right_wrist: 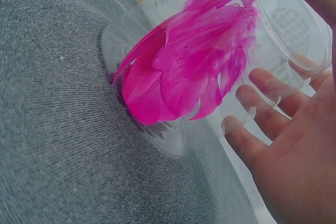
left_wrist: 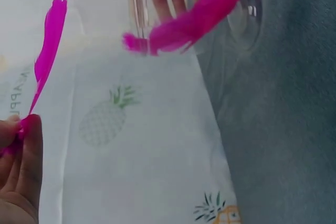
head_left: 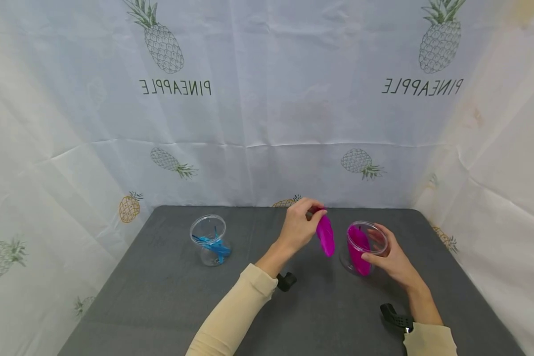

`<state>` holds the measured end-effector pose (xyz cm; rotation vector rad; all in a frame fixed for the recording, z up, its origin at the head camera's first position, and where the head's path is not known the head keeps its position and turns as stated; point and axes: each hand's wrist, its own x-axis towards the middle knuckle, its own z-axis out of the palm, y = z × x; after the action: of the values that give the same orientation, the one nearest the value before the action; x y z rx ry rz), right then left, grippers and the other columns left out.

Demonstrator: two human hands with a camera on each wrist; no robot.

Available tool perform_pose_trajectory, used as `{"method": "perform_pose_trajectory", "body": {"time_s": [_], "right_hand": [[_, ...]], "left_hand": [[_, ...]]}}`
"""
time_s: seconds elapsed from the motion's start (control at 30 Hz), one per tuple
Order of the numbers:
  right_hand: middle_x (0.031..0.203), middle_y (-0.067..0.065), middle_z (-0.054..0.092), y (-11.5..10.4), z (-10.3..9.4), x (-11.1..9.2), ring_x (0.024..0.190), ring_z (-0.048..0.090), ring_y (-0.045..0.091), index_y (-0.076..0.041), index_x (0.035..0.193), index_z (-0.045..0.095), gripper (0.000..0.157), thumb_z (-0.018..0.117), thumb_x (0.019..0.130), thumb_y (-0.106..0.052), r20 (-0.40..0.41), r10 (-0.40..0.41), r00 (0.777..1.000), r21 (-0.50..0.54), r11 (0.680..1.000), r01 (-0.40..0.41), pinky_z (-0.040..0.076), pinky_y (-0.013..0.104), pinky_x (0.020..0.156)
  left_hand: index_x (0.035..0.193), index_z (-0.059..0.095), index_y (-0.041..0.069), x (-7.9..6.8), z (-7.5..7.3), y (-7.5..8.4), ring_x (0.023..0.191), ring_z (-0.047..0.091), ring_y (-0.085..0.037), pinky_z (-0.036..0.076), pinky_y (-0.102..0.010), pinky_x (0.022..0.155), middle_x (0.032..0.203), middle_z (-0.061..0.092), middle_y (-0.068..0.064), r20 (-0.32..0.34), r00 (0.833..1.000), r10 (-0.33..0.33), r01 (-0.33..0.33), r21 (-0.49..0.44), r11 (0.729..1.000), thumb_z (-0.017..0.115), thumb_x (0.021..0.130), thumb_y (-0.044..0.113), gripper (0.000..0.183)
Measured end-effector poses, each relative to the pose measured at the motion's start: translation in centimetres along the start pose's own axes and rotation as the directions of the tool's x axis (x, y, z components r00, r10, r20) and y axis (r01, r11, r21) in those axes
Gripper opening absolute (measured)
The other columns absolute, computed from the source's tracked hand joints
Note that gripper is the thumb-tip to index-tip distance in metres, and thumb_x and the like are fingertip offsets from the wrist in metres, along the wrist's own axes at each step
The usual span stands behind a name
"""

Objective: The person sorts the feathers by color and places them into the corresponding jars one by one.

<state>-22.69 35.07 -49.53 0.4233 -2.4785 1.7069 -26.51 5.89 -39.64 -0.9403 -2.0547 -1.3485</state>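
My left hand [head_left: 300, 225] pinches a magenta feather [head_left: 325, 236] between thumb and fingertips, and it hangs down over the table, just left of a clear plastic cup [head_left: 374, 223]. In the left wrist view that feather [left_wrist: 50, 45] sticks out past the fingers; more magenta shows beneath the fingertips [left_wrist: 34, 135], but I cannot tell if it is a second feather. Round the cup's right side my right hand [head_left: 396, 257] holds it by thumb and fingers, its base on the table. Several magenta feathers [right_wrist: 184, 66] lean inside this cup, in the right wrist view.
A second clear cup [head_left: 208, 216] stands on the left of the grey table [head_left: 160, 296], with blue feathers [head_left: 215, 245] inside. A pineapple-print curtain [head_left: 267, 109] hangs behind the table and along both sides. Both wrists wear black camera mounts [head_left: 287, 282].
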Motion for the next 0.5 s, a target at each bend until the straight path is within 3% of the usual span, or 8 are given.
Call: {"method": "perform_pose_trajectory", "body": {"time_s": [0.5], "right_hand": [[0.156, 0.026, 0.034, -0.1, 0.0, 0.0, 0.142, 0.03, 0.041, -0.007, 0.16, 0.011, 0.093, 0.074, 0.092, -0.006, 0.001, 0.019, 1.0, 0.011, 1.0, -0.019, 0.037, 0.009, 0.098]], "left_hand": [[0.101, 0.07, -0.002, 2.4, 3.4, 0.5, 0.085, 0.066, -0.02, 0.053, -0.014, 0.069, 0.097, 0.067, -0.011, -0.109, 0.994, 0.015, -0.024, -0.081, 0.996, 0.071, 0.094, 0.002, 0.008]]}}
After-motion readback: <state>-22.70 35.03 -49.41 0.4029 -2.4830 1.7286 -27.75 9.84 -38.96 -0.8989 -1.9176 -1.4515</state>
